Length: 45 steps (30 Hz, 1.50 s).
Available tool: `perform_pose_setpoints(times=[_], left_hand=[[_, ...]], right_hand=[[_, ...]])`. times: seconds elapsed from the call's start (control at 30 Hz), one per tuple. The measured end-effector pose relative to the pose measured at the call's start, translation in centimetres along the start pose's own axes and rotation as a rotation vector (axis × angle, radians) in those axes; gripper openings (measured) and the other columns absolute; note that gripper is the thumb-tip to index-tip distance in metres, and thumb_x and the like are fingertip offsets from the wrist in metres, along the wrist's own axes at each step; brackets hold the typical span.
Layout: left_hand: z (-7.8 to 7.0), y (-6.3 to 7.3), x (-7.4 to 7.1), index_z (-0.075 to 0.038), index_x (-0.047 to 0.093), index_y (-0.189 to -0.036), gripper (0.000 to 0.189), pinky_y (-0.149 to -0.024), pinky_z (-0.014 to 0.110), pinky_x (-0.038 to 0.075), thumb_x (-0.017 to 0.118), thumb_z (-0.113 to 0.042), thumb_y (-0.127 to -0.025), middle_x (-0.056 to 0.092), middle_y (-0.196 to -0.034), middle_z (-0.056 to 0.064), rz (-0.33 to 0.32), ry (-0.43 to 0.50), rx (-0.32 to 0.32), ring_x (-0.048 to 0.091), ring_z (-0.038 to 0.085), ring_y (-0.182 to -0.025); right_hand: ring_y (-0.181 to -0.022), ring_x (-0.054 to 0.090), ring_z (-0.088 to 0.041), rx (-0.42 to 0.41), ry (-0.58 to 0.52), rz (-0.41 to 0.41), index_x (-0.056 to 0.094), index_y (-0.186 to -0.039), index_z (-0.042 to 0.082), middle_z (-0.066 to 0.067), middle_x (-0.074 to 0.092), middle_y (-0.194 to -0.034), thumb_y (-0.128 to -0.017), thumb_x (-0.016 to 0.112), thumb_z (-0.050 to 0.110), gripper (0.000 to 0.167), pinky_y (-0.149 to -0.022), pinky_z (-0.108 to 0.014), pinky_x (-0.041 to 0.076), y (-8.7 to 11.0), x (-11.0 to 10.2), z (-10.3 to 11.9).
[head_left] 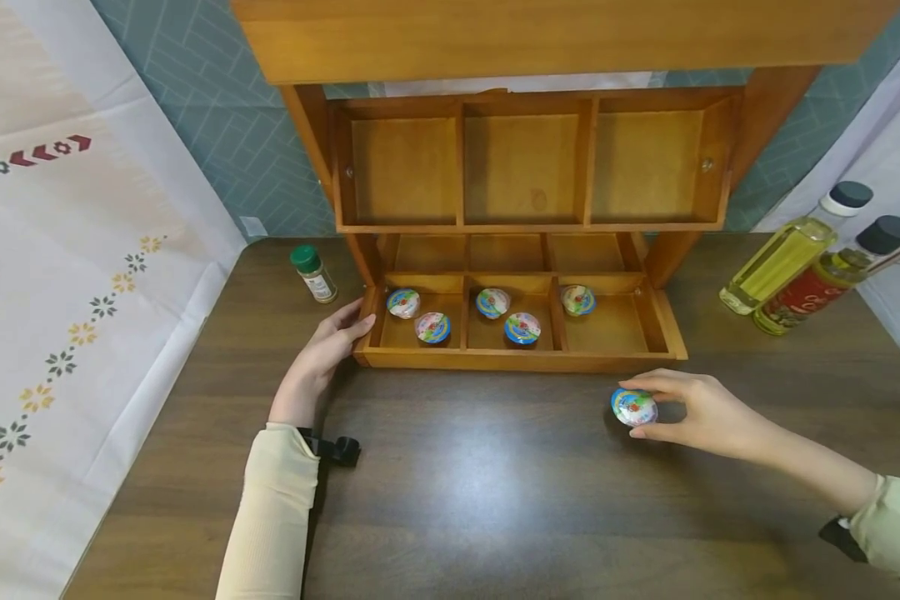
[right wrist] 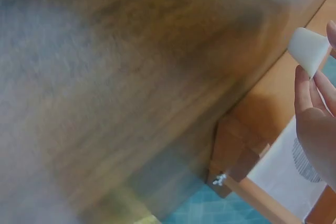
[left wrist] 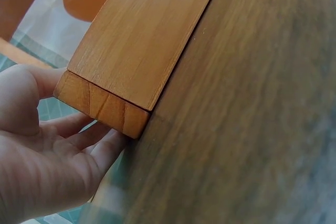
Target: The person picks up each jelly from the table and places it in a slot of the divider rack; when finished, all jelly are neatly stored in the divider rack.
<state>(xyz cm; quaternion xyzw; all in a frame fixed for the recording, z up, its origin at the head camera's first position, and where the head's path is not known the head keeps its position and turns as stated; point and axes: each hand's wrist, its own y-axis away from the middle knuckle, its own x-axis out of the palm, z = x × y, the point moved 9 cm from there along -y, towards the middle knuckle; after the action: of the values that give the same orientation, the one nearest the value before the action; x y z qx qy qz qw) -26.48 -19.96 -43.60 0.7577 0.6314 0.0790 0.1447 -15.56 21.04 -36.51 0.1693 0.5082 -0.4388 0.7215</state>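
Note:
My right hand (head_left: 701,412) pinches a small jelly cup (head_left: 634,407) between thumb and fingers, just in front of the rack's right end. Its printed lid faces up in the head view; the white tapered side of the cup (right wrist: 308,50) shows in the right wrist view. At the left, my left hand (head_left: 328,346) grips the end of the wooden rack (head_left: 517,360), thumb at the rim and fingers along the outer side (left wrist: 107,148). In the lower tray, two jelly cups (head_left: 432,327) lie in the left compartment, two (head_left: 522,328) in the middle, one (head_left: 578,300) in the right.
Above the tray, the rack's upper shelf (head_left: 525,167) has three bare compartments. A green-capped spice jar (head_left: 315,275) stands left of the rack. Two oil bottles, one yellow (head_left: 780,262) and one red-labelled (head_left: 810,292), stand at the right. A patterned cloth (head_left: 82,333) hangs at left.

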Motion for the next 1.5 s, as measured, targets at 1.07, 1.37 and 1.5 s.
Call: perform_pose_setpoints(times=[1.07,1.37,1.5], left_hand=[[-0.7,0.0,0.9,-0.009,0.019,-0.15,0.062,-0.105,0.036,0.033,0.05,-0.02,-0.097,0.029,-0.148,0.012,-0.001,0.021,-0.008,0.039,0.026,-0.126],[-0.6,-0.1,0.9,-0.009,0.02,-0.149,0.062,-0.106,0.036,0.032,0.05,-0.02,-0.097,0.028,-0.149,0.012,0.0,0.007,-0.008,0.039,0.025,-0.126],[-0.3,0.1,0.7,-0.009,0.02,-0.149,0.061,-0.105,0.036,0.031,0.05,-0.02,-0.097,0.028,-0.149,0.012,-0.004,0.001,-0.019,0.038,0.025,-0.125]], right_hand=[[-0.093,0.064,-0.034,0.115,-0.122,0.011,0.061,-0.116,0.005,-0.012,0.064,-0.106,-0.071,0.081,0.013,0.05,-0.076,-0.038,0.052,-6.5,-3.3,-5.9],[-0.092,0.063,-0.039,0.155,-0.086,0.049,0.06,-0.115,-0.001,-0.019,0.061,-0.103,-0.069,0.081,0.006,0.05,-0.076,-0.043,0.052,-6.7,-1.7,-6.7],[-0.09,0.064,-0.039,0.147,-0.053,0.09,0.06,-0.115,-0.003,-0.022,0.061,-0.104,-0.07,0.08,0.005,0.05,-0.076,-0.045,0.052,-7.0,-1.0,-6.4]])
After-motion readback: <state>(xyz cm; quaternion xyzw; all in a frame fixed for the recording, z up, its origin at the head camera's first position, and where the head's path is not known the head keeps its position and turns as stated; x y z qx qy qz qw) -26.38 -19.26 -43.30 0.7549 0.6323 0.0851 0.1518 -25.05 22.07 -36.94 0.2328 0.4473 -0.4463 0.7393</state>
